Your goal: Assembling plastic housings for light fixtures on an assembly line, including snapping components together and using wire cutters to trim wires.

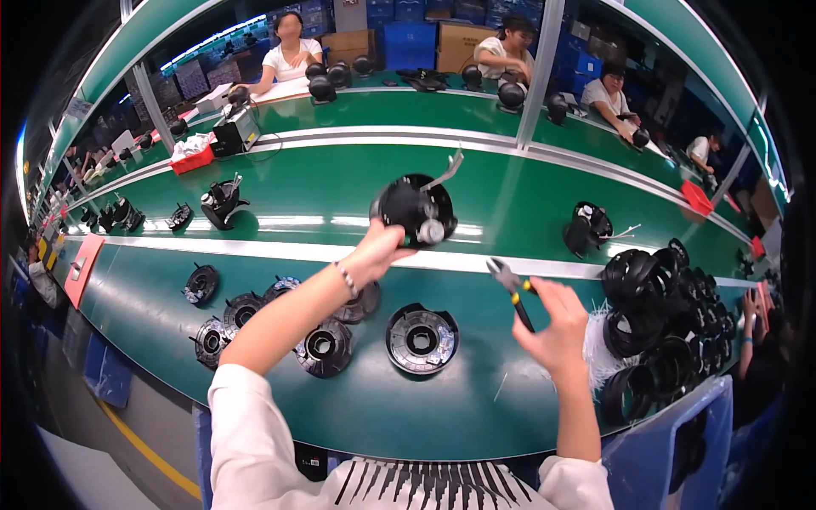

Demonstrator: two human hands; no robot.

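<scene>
My left hand grips a round black housing by its near edge, above the white strip along the belt. A pale cable sticks up from the housing, and a small silvery round part shows on its side. In my right hand is a pair of cutting pliers with black and yellow handles, its jaws pointing up and left, apart from the housing. Below, between my forearms, a round black and silver base with a central hole lies on the green table.
More round bases lie beneath and left of my left forearm. At right, black rings are heaped beside a bundle of white ties. Black assemblies stand on the green belt. Several people work across it.
</scene>
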